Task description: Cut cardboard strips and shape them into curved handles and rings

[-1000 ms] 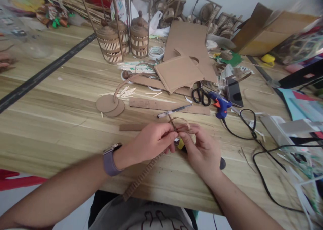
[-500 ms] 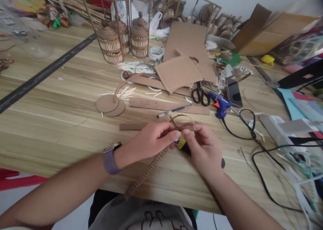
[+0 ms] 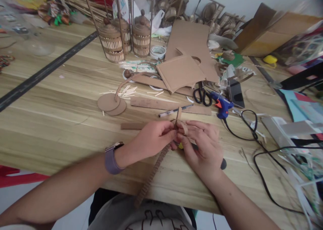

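one corrugated cardboard strip (image 3: 151, 176) pinched between two hands, left (image 3: 151, 140) and right (image 3: 202, 145)

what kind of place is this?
Likely a handicraft workbench. The wooden table carries cut cardboard sheets, a blue glue gun, scissors and finished slatted lantern-like models. Both hands, left hand and right hand, pinch a corrugated cardboard strip.
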`<state>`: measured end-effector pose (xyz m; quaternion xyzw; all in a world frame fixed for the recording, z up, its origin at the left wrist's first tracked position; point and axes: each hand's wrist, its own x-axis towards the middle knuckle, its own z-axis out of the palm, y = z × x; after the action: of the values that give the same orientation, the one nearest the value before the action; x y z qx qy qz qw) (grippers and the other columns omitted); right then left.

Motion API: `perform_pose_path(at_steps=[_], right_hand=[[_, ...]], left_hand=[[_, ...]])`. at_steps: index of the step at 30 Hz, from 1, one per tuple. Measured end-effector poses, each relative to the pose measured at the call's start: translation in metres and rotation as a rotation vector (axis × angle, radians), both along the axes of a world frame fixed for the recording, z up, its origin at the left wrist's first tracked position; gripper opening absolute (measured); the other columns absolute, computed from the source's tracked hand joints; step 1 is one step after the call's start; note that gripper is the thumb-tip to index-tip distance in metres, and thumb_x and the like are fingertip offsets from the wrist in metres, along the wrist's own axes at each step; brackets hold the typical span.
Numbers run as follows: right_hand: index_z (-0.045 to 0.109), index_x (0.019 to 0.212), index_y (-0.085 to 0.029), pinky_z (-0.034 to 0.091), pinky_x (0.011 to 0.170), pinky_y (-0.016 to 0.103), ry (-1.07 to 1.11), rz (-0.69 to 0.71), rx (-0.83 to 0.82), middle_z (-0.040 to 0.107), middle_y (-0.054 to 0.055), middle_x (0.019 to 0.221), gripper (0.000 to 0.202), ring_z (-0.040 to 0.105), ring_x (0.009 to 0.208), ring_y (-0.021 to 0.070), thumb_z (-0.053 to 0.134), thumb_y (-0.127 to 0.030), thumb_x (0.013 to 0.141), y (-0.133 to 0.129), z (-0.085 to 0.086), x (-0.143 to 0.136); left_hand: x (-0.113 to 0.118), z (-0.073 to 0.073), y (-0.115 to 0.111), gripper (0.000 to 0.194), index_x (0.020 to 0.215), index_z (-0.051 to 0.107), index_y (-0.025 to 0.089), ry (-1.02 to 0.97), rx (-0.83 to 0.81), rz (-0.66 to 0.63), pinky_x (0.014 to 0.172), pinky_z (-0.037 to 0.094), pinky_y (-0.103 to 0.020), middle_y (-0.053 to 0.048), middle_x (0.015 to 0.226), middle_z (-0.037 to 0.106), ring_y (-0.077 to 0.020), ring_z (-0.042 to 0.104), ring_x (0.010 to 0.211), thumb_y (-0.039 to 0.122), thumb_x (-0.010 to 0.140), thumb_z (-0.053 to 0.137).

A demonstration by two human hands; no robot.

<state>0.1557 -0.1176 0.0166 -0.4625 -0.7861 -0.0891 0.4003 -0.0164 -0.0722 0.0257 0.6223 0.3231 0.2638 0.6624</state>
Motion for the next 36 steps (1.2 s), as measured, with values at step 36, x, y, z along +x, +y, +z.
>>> perform_pose_path(at_steps=[36], right_hand=[[0.062, 0.090, -0.026, 0.052, 0.083, 0.042, 0.432, -0.022, -0.295, 0.074, 0.004, 0.090, 0.004, 0.069, 0.089, 0.0221, 0.060, -0.029, 0.092, 0.000, -0.009, -0.001]], left_hand=[[0.000, -0.007, 0.001, 0.022, 0.087, 0.062, 0.015, -0.010, -0.127, -0.047, 0.065, 0.057, -0.026, -0.004, 0.077, 0.073, -0.0140, 0.070, 0.067, 0.030, 0.097, 0.051]])
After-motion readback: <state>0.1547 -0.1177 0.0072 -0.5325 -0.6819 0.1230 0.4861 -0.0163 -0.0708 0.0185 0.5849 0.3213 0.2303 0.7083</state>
